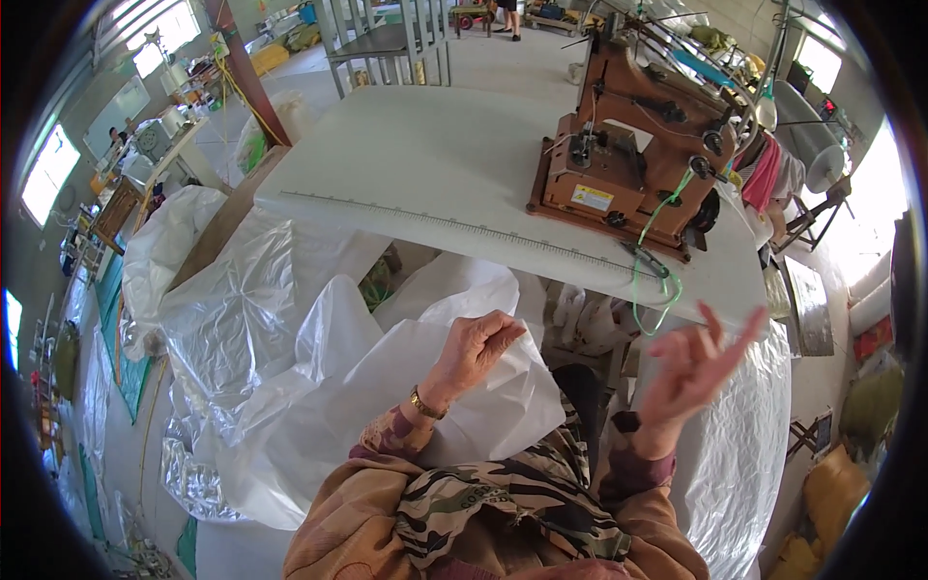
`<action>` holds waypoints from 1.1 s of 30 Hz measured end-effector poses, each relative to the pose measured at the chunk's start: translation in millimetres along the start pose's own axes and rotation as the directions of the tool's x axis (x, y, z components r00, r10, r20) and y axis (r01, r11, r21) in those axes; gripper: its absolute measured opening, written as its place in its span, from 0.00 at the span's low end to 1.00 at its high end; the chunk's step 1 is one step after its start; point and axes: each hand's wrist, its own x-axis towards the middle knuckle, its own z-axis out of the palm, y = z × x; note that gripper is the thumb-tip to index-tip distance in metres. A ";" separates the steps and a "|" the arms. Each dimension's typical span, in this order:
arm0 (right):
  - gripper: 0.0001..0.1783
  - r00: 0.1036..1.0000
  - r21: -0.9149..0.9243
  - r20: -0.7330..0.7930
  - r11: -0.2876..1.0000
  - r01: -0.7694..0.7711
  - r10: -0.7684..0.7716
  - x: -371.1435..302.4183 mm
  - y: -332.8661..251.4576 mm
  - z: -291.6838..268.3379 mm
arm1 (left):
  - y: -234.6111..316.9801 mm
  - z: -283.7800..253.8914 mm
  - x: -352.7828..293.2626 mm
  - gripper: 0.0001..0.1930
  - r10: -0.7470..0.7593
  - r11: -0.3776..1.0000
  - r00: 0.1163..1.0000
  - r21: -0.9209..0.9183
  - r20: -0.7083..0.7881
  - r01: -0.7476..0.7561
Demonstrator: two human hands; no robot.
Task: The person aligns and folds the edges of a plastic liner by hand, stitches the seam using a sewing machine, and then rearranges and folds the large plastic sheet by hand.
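Note:
My left hand [474, 354] is closed in a pinch at the upper edge of a thin white plastic sheet [425, 382], which spreads over my lap and off to the left. My right hand [692, 372], slightly blurred, is raised by the table's right front corner with its fingers spread and nothing in it. Just beyond it, a green cord [678, 287] hangs over the table edge, and a small pair of thread snips [650, 261] lies beside the cord. A brown industrial sewing machine [619, 179] stands on the pale worktable [425, 155].
A printed measuring scale [454, 227] runs along the table's front edge. Clear plastic sheeting [242, 290] piles up at the left, and more shiny film [739, 435] drapes down at the right. A grey metal chair [382, 43] stands behind the table. A person's legs [509, 19] show farther back.

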 end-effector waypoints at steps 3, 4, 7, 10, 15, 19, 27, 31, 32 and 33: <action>0.40 0.980 -0.002 -0.196 1.000 -0.021 0.020 12.2 2.7 -9.9 | -0.5 -1.3 2.1 0.06 0.022 1.000 0.999 -0.011 -0.026 -0.023; 0.40 0.968 -0.038 -0.241 0.997 -0.074 0.063 16.0 4.1 -13.3 | -0.6 -1.3 2.1 0.06 0.021 1.000 1.000 0.002 -0.019 -0.021; 0.38 0.951 -0.095 -0.309 0.994 -0.056 0.024 22.2 11.0 -23.8 | -2.4 -0.1 3.7 0.07 0.021 1.000 1.000 0.011 -0.005 -0.021; 0.38 0.932 -0.175 -0.363 0.981 -0.084 0.015 19.0 22.2 -31.6 | -2.7 2.6 3.9 0.07 0.025 1.000 1.000 0.011 -0.002 -0.025; 0.31 0.956 0.023 0.066 0.957 -0.288 0.286 -13.9 44.1 -0.1 | -1.6 5.0 3.6 0.08 0.005 1.000 1.000 0.024 0.021 -0.006; 0.30 0.797 0.084 0.592 0.974 -0.209 0.120 -43.7 52.8 39.9 | -1.4 5.7 5.1 0.08 0.010 0.999 1.000 0.049 0.027 -0.011; 0.18 0.427 0.180 0.900 0.822 -0.540 0.083 -63.8 59.4 65.1 | 10.8 2.8 11.2 0.08 0.055 0.995 0.992 0.080 0.109 -0.064; 0.17 0.457 0.237 0.883 0.742 -0.627 0.104 -57.0 34.1 47.9 | 40.6 -12.3 32.2 0.07 0.144 0.984 0.962 0.074 0.230 -0.164; 0.16 0.422 0.240 0.902 0.706 -0.667 0.091 -54.0 25.1 41.3 | 50.6 -18.0 39.8 0.07 0.190 0.977 0.938 0.034 0.290 -0.209; 0.16 0.559 0.434 0.829 0.639 -0.635 -0.008 -51.5 15.3 34.3 | 61.5 -23.5 46.0 0.06 0.265 0.959 0.906 0.011 0.329 -0.285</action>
